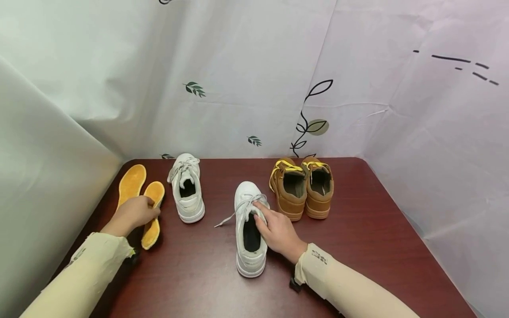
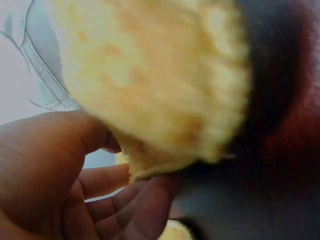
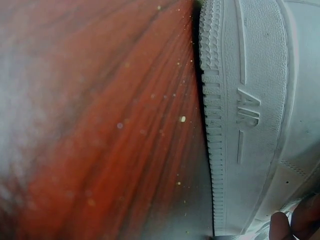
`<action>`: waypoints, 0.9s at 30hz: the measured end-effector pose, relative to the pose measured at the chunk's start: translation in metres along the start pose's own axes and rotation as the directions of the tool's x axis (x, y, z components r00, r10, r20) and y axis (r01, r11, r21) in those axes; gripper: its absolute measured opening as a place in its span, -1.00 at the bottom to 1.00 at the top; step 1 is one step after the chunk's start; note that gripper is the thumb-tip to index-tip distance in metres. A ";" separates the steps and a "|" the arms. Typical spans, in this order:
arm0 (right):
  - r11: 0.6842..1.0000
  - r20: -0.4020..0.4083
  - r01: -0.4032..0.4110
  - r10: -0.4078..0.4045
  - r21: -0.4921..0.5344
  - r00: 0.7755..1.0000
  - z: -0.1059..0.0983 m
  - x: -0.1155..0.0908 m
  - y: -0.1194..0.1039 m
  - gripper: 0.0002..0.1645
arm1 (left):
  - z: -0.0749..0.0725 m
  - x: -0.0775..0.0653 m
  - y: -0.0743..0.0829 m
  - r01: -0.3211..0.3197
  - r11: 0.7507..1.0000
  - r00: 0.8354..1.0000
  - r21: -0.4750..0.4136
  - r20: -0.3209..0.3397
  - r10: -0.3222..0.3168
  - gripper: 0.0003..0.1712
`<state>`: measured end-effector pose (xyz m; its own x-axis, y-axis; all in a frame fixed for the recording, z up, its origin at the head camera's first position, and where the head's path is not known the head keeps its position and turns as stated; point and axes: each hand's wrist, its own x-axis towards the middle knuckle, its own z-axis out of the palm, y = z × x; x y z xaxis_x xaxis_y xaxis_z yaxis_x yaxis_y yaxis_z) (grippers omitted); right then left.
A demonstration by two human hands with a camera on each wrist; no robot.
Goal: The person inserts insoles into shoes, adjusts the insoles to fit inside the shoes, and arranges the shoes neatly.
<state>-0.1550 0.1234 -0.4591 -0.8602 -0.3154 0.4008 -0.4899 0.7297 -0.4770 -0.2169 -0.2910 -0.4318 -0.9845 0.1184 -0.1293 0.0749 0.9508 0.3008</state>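
Observation:
My left hand (image 1: 136, 212) pinches the middle of a fuzzy yellow insole (image 1: 151, 234) at the table's left side. In the left wrist view the insole (image 2: 155, 70) bends between thumb and fingers. Just left of it lies a second yellow insole (image 1: 132, 180), partly behind the hand. At the table's middle stands a white sneaker (image 1: 253, 263), toe pointing away, one lace trailing left. My right hand (image 1: 278, 229) grips its right side by the opening, with fingers near the laces. The right wrist view shows the sneaker's sole edge (image 3: 225, 115) and some fingertips (image 3: 280, 226).
Another white sneaker (image 1: 190, 207) stands between the insoles and the gripped one. Two brown shoes (image 1: 292, 205) with yellow laces stand side by side at the back right. The dark red table (image 1: 358, 238) has light patterned cloth (image 1: 246, 88) behind and beside it.

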 end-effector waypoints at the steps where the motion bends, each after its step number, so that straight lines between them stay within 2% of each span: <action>1: 1.000 0.001 0.001 -0.001 0.001 1.000 0.000 0.000 0.000 -0.50 | 0.000 -0.001 0.000 0.005 1.000 1.000 -0.002 0.001 -0.005 -0.74; 6: 1.000 0.007 -0.001 0.001 0.002 1.000 -0.001 -0.001 0.000 -0.50 | -0.005 -0.008 0.004 0.029 0.999 1.000 -0.029 0.004 -0.028 -0.47; 9: 1.000 0.011 -0.005 0.005 0.003 1.000 0.000 -0.001 0.000 -0.49 | -0.009 -0.014 0.010 0.030 0.999 1.000 -0.040 -0.001 -0.030 -0.42; 14: 1.000 0.013 -0.008 0.008 0.012 1.000 0.000 0.000 0.001 -0.50 | -0.020 -0.028 0.022 0.009 0.999 1.000 -0.039 -0.011 -0.010 -0.43; 19: 1.000 0.014 -0.003 0.003 0.014 1.000 0.000 0.000 0.001 -0.49 | -0.031 -0.045 0.039 -0.027 0.998 1.000 -0.050 -0.008 0.027 -0.56; 23: 1.000 0.012 0.002 -0.002 0.007 1.000 0.000 0.000 0.001 -0.49 | -0.037 -0.060 0.060 -0.083 0.993 0.996 -0.079 -0.034 0.081 -0.66; 27: 1.000 0.021 0.002 -0.002 0.005 1.000 -0.001 0.000 0.001 -0.49 | -0.039 -0.076 0.088 -0.143 0.981 0.990 -0.128 -0.041 0.138 -0.65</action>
<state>-0.1551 0.1247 -0.4590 -0.8620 -0.3294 0.3854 -0.4921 0.7264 -0.4798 -0.1414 -0.2278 -0.3591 -0.9703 0.2371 -0.0478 0.1935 0.8796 0.4345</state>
